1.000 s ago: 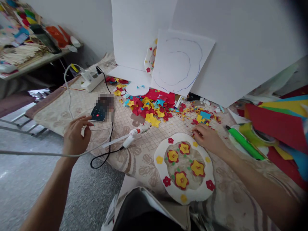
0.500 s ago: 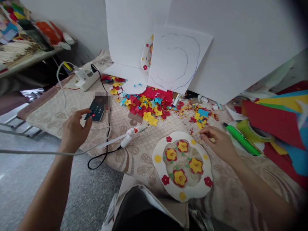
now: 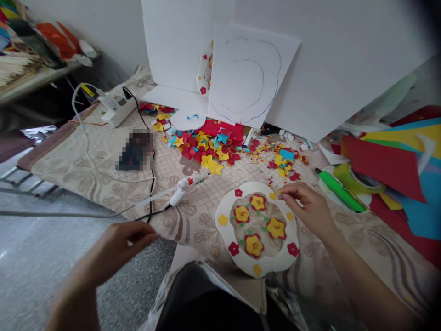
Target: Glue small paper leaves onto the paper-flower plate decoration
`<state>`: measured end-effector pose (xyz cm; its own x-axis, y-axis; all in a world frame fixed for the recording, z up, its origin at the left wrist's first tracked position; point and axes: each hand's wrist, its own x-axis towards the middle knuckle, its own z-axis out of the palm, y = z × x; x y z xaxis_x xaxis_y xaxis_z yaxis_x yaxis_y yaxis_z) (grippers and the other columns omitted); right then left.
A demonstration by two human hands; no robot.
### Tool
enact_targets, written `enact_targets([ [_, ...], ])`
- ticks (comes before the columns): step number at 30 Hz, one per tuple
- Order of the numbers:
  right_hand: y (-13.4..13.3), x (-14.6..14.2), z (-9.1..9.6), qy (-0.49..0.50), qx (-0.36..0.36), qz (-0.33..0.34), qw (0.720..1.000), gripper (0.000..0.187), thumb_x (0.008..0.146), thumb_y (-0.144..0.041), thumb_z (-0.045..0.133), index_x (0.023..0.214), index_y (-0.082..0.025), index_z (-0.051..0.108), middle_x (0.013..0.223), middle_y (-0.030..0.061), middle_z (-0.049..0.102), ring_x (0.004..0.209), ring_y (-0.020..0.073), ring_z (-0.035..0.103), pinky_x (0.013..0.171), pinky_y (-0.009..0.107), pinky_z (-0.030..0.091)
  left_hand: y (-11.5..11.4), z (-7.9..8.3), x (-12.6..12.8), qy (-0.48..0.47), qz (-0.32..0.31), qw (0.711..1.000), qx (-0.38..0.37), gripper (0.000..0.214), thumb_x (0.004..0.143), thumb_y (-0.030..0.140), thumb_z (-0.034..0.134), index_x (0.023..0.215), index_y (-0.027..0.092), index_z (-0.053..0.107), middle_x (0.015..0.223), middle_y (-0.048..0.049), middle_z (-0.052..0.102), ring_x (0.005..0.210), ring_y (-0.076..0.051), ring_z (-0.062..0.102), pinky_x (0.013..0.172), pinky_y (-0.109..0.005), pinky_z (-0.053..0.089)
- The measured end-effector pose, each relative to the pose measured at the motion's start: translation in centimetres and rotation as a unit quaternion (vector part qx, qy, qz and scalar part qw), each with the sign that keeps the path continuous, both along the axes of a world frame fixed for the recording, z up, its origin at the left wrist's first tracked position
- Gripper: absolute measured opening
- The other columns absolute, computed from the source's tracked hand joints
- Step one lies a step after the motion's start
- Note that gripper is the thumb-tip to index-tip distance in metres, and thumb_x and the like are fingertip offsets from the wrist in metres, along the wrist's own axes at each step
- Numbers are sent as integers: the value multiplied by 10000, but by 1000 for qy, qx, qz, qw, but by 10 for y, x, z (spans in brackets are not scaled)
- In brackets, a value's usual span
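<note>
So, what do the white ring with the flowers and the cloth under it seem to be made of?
The white ring looks like matte foam board or thick card: flat, with a cleanly cut edge. Which of the two is unclear. Its flowers look like coloured craft paper or thin foam sheet. The cloth looks like a woven textile with a beige floral pattern and a soft, dull surface.

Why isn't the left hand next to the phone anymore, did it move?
Yes. The left hand pulled back toward the person, away from the phone it was touching, and is now nearer the mat's front edge.
</note>
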<state>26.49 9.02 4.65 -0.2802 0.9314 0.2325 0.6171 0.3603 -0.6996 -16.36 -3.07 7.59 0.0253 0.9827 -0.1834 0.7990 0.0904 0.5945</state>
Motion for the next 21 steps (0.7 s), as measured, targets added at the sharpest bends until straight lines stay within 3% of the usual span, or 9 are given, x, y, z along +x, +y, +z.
enact_targets([
  [1,-2,-1,-1,8,-5,5,1000,82,874,-221,554,909,-219,629,903,42,631,814,162,601,694,281,473,-3,-3,15,-32,-15,999,3,213,792,423,610,799,231,701,709,14,704,573,-131,627,545,-219,503],
  [3,-5,-5,-2,24,-16,15,999,83,878,-213,548,912,-217,624,895,41,626,796,156,605,690,281,479,-1,-12,42,-43,61,989,125,250,833,381,585,1010,218,654,996,-45,705,753,-160,671,706,-275,539],
  [5,-7,-10,-2,29,-17,25,999,82,875,-199,543,905,-212,619,886,39,625,776,151,605,688,281,484,11,-22,60,15,108,965,239,358,831,352,596,1153,197,585,1191,-98,633,1029,-225,624,893,-355,496],
  [6,-8,-12,-1,26,-14,31,999,86,874,-191,540,902,-211,618,881,38,625,772,150,604,688,280,483,19,-28,64,45,111,958,261,401,827,352,601,1191,187,562,1205,-113,620,1107,-252,583,942,-387,465],
  [9,-10,-16,3,11,-4,47,999,95,869,-176,530,898,-210,615,871,35,633,769,149,600,674,273,478,46,-43,65,79,83,966,231,459,814,364,593,1221,162,531,1182,-135,615,1030,-267,596,885,-393,472],
  [13,-13,-11,7,9,1,42,999,85,864,-190,532,897,-205,608,880,41,635,761,155,613,643,276,477,70,-54,57,81,71,982,155,284,808,408,563,862,135,618,772,-68,632,724,-212,597,653,-301,448],
  [17,-10,1,9,17,-13,23,999,81,858,-213,534,887,-201,608,866,41,639,738,159,627,650,289,491,74,-51,51,39,76,987,137,302,803,438,540,773,142,595,598,7,509,547,-136,476,508,-240,339],
  [21,-1,5,8,15,-21,-3,1000,86,842,-239,538,874,-203,609,834,43,649,735,168,628,646,294,497,72,-37,56,-23,28,993,111,309,782,456,571,771,148,579,559,36,446,503,-104,409,465,-217,301],
])
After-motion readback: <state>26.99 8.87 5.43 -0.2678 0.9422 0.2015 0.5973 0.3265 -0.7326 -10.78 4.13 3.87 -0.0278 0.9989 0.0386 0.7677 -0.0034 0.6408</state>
